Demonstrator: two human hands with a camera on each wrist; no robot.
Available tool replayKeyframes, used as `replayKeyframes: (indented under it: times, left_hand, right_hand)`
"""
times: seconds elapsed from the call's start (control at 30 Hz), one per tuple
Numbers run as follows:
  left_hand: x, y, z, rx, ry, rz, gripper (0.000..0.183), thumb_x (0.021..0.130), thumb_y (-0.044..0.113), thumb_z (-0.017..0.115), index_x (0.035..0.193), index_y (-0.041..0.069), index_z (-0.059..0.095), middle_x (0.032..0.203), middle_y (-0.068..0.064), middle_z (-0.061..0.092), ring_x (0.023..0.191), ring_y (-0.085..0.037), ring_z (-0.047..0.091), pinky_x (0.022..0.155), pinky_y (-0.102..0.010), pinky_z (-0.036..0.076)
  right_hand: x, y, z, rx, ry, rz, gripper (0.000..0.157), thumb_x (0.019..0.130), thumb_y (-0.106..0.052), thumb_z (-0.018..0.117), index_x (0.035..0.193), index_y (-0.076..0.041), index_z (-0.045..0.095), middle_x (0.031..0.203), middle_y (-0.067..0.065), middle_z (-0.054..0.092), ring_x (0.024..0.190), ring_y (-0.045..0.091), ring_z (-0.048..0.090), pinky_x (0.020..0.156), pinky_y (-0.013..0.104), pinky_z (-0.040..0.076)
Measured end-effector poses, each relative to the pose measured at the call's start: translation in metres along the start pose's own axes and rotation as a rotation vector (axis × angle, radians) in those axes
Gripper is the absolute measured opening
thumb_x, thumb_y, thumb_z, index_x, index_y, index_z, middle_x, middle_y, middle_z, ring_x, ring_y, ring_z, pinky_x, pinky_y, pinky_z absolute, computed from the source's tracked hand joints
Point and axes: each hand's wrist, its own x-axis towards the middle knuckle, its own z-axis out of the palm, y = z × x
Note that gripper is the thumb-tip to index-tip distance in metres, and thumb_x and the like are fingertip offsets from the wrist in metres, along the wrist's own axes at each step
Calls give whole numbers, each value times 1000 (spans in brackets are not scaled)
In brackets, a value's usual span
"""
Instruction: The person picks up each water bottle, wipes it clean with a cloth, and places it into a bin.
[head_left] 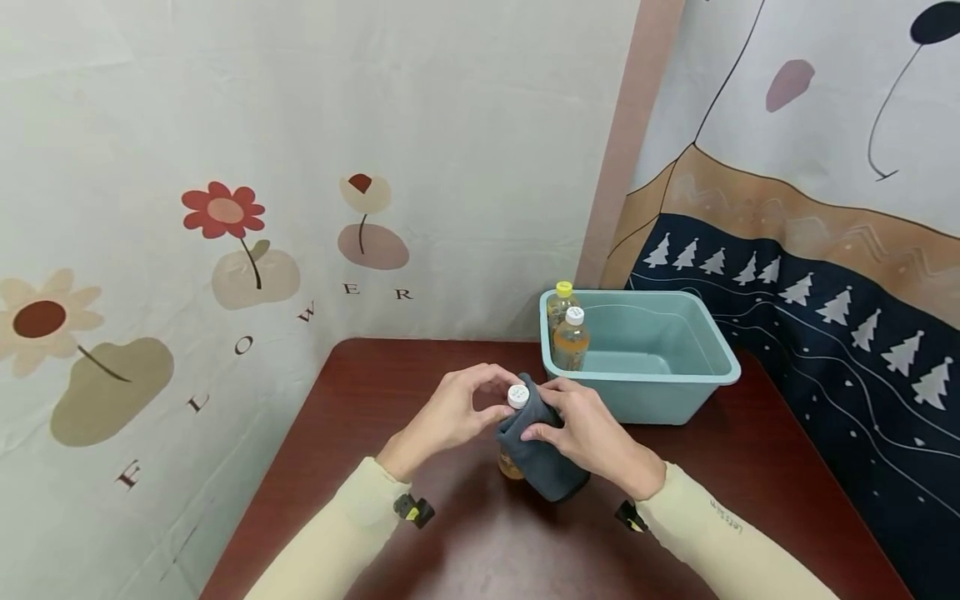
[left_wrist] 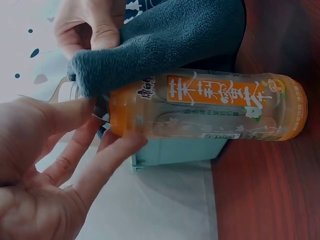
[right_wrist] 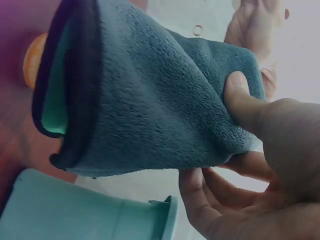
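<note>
A tea bottle (left_wrist: pixel 215 120) with an orange label and a white cap stands upright on the table, partly covered by a dark grey-blue cloth (head_left: pixel 553 468). My left hand (head_left: pixel 448 414) holds the bottle around its neck, just under the cap, with thumb and fingers on opposite sides. With thumb and fingers, my right hand (head_left: pixel 592 429) grips the upper part of the cloth against the bottle neck. The cloth hangs down along the bottle's right side, its dark-edged lower end loose in the right wrist view. It hides part of the bottle and some fingertips.
Behind and to the right stands a light blue-green plastic bin (head_left: pixel 637 392). Two bottles are upright in its left end, one with a yellow cap (head_left: pixel 564 288) and one with a white cap (head_left: pixel 574 315). The red-brown table (head_left: pixel 360 400) meets printed wall cloths.
</note>
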Motion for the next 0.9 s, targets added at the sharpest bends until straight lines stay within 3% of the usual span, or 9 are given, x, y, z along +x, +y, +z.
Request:
replayKeyframes:
  times: [0.13, 0.3, 0.63, 0.9]
  left_hand:
    - [-1, -1, 2, -7, 2, -4, 42, 99, 10, 95, 136, 23, 80, 128, 2, 81, 120, -20, 83, 109, -43, 67]
    - [-5, -4, 7, -12, 29, -18, 41, 100, 13, 95, 137, 24, 81, 127, 4, 80, 123, -25, 81, 110, -43, 66]
    - [-7, -8, 10, -1, 61, 4, 38, 101, 13, 94, 136, 17, 82, 126, 1, 80, 120, -25, 82, 107, -40, 67]
    - [-7, -3, 6, 20, 48, 1, 39, 101, 15, 93, 138, 15, 80, 128, -1, 80, 122, -26, 81, 108, -45, 67]
  right_hand:
    - [-6, 4, 4, -15, 35, -1, 53, 91, -21, 101, 138, -3, 84, 120, 8, 80, 107, 22, 80, 89, 33, 70]
    - [-13, 15, 11, -37, 46, -3, 34, 92, -13, 99, 124, -8, 90, 107, 2, 82, 100, 19, 82, 83, 28, 68]
    - [-18, 46, 53, -17, -105, 74, 25, 93, -6, 97, 117, -10, 92, 101, 3, 87, 97, 21, 83, 75, 21, 62]
    - [-14, 58, 69, -33, -162, 89, 15, 94, -1, 95, 107, -8, 91, 102, 5, 90, 92, 18, 83, 66, 20, 54]
